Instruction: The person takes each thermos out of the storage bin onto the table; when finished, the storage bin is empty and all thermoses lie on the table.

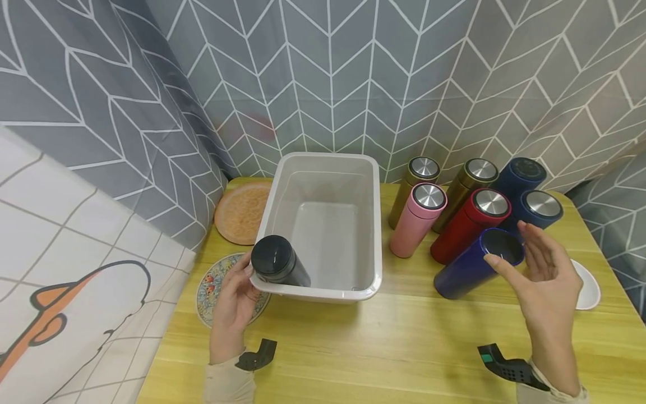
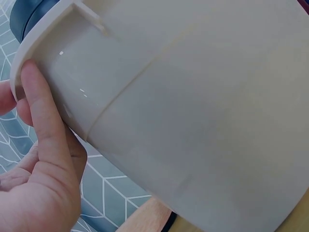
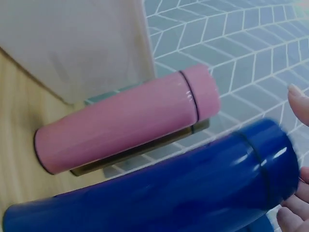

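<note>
My left hand (image 1: 236, 300) grips the front left corner of a light grey plastic bin (image 1: 330, 293). In the left wrist view its fingers (image 2: 46, 111) pinch the rim from below and outside. A black thermos (image 1: 275, 261) stands inside the bin at that corner. On the right, my right hand (image 1: 547, 280) spreads round the top of a glossy blue thermos (image 1: 466, 266), thumb on one side and fingers on the other. The right wrist view shows the thumb (image 3: 300, 104) apart from the lid, while the fingers lie close beside it; contact is unclear.
Behind the blue thermos stand a pink thermos (image 1: 416, 221), a red thermos (image 1: 469, 227), two gold ones and two dark blue ones. A white dish (image 1: 587, 286) lies far right. Left of the bin are a round wooden-looking plate (image 1: 242, 213) and a patterned plate (image 1: 207, 294). Curtains hang behind.
</note>
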The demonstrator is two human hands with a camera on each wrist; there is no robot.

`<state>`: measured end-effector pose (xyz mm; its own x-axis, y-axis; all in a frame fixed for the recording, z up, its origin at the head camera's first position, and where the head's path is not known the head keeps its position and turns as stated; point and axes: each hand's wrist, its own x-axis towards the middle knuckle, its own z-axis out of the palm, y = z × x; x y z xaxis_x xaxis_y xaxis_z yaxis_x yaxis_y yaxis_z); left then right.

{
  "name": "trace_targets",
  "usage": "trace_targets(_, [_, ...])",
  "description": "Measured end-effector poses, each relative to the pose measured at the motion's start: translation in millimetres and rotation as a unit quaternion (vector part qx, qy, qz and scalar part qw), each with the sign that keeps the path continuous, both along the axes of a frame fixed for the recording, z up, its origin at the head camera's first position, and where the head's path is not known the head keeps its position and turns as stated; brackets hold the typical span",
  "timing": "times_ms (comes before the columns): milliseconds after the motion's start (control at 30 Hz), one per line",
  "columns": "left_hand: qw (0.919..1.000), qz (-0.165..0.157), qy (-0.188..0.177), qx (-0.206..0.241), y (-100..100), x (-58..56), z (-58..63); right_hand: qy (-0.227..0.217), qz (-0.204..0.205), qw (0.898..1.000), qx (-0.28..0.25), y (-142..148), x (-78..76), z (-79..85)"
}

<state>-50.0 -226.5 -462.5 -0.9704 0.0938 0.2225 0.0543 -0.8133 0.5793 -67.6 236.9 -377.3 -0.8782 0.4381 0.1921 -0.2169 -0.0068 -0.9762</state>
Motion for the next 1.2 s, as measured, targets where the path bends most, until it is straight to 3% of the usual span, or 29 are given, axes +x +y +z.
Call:
trace_targets(100, [1.0, 0.004, -0.002, -0.003, 1, 0.5, 1.7, 0.02, -0.021, 0.999, -0.031, -5, 4.7, 8.9])
trace_targets(200, [1.0, 0.003, -0.001, -0.003, 1, 0.6, 2.3, 0.079, -0.024, 0.994, -0.066, -15, 7.5, 16.0])
trace_targets(300, [1.0, 0.006, 0.0, -0.005, 1, 0.6, 2.6, 0.144, 0.006, 0.985, -0.096, -28, 7.3, 20.4])
trace_targets(367, [0.9999, 0.011, 0.0, -0.008, 1, 0.9, 2.4, 0.161, 0.039, 0.981, -0.097, -38, 5.6, 22.1])
trace_targets(533, [0.9998, 0.016, -0.005, -0.014, 0, 1.6, 2.2, 0.128, 0.121, 0.983, -0.05, -66, -2.2, 28.0])
trace_targets(700, [0.9994, 0.014, -0.012, -0.028, 1, 1.3, 2.6, 0.094, 0.199, 0.975, -0.011, -97, -11.1, 35.0])
trace_targets(800, [0.9993, 0.015, -0.016, -0.031, 2, 1.1, 2.6, 0.053, 0.239, 0.968, 0.05, -117, -16.4, 35.4])
trace_targets(967, [0.9993, 0.014, -0.018, -0.03, 3, 0.7, 2.8, 0.024, 0.326, 0.934, 0.145, -150, -26.8, 29.4])
trace_targets(1200, [0.9995, 0.01, -0.01, -0.026, 3, 1.3, 4.4, -0.005, 0.432, 0.876, 0.217, -198, -33.3, 14.1])
